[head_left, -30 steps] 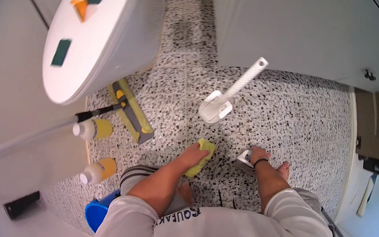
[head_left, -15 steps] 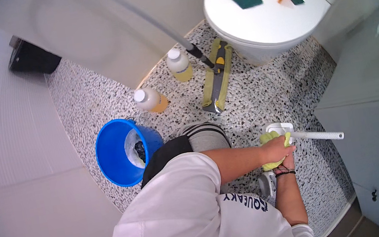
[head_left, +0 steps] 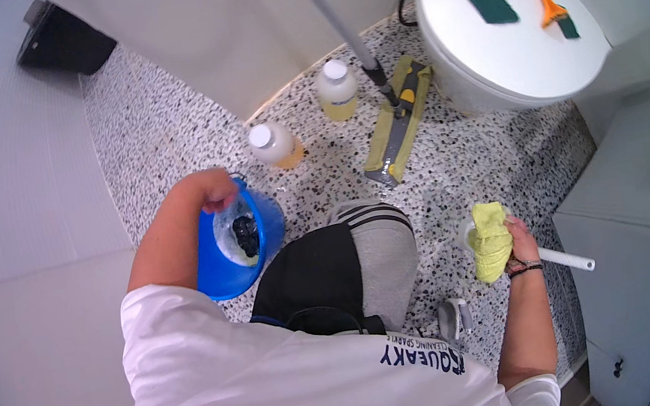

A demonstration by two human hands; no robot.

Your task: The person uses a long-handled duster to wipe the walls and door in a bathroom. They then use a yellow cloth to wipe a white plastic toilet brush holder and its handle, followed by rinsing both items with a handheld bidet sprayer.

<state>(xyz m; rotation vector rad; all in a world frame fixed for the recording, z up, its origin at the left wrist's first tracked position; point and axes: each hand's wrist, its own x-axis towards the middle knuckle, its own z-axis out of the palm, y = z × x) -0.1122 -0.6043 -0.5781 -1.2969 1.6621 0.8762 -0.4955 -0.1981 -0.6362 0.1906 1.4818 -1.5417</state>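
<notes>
My right hand (head_left: 523, 239) is closed on a yellow-green cloth (head_left: 491, 245), bunched up at the right. Behind the cloth and this hand is a white long-handled tool (head_left: 568, 259). Its head is mostly hidden, and I cannot tell if the hand also touches it. On the left, my left hand (head_left: 217, 191) hangs over the far rim of a blue bucket (head_left: 222, 280), its fingers blurred and pointing down. Whether they grip anything does not show. Inside the bucket are whitish liquid or suds and a dark, crumpled item (head_left: 247, 236).
Two white-capped bottles (head_left: 275, 144) of yellowish liquid stand beyond the bucket. A flat mop (head_left: 398, 128) rests on the speckled floor. Green pads (head_left: 493, 8) and an orange-handled tool (head_left: 547, 2) lie on the toilet lid (head_left: 481, 63). Grey cabinet panels (head_left: 628, 240) line the right side.
My hands have come apart. The left one has let go of the cloth and swung left over the bucket; the right one keeps the cloth. The whole view has turned somewhat.
</notes>
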